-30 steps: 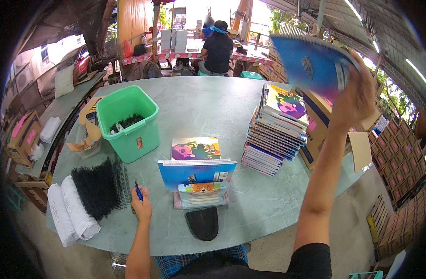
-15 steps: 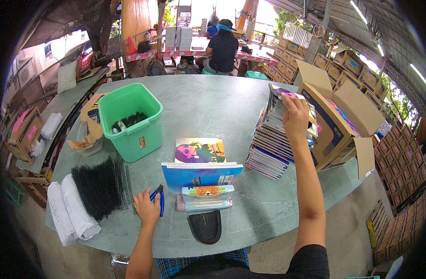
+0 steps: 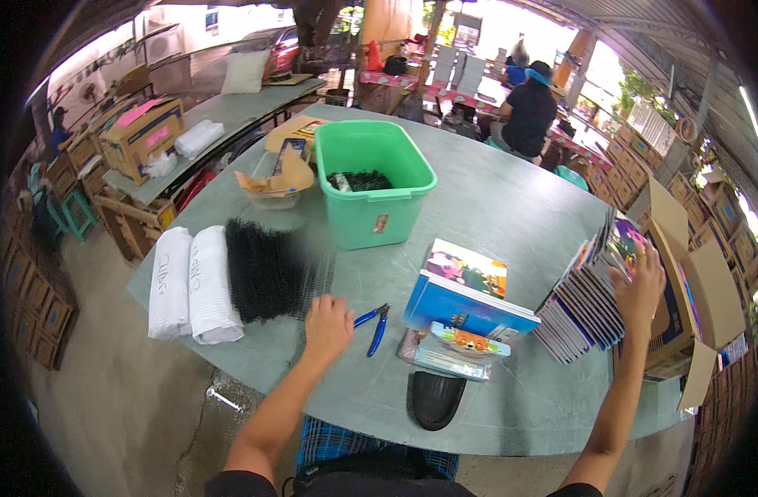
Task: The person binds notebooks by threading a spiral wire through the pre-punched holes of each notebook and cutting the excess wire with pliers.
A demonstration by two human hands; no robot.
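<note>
My left hand (image 3: pixel 327 328) has its fingers curled down over the end of a loose black spiral binding coil (image 3: pixel 322 277), at the right edge of a mat of such coils (image 3: pixel 261 269). Just right of it lie blue-handled cutting pliers (image 3: pixel 375 325), untouched. My right hand (image 3: pixel 641 284) reaches over a leaning stack of spiral notebooks (image 3: pixel 579 313), its fingers spread at the top cover; I see nothing gripped there. Between the hands stand a blue notebook (image 3: pixel 470 308), a notebook with a colourful cover (image 3: pixel 470 269) and a small pack with an orange animal (image 3: pixel 466 344).
A green bin (image 3: pixel 375 219) holding black coil pieces stands behind the pliers. White rolled bundles (image 3: pixel 170 286) lie at the left. An open cardboard box (image 3: pixel 673 306) is beside the stack. A dark curved pad (image 3: pixel 437 402) sits at the near edge. A person (image 3: pixel 530 112) sits beyond the table.
The view has swung left. My left hand has left the pliers and moved to the coils. My right hand has loosened its pinch on the top notebook and spread its fingers.
</note>
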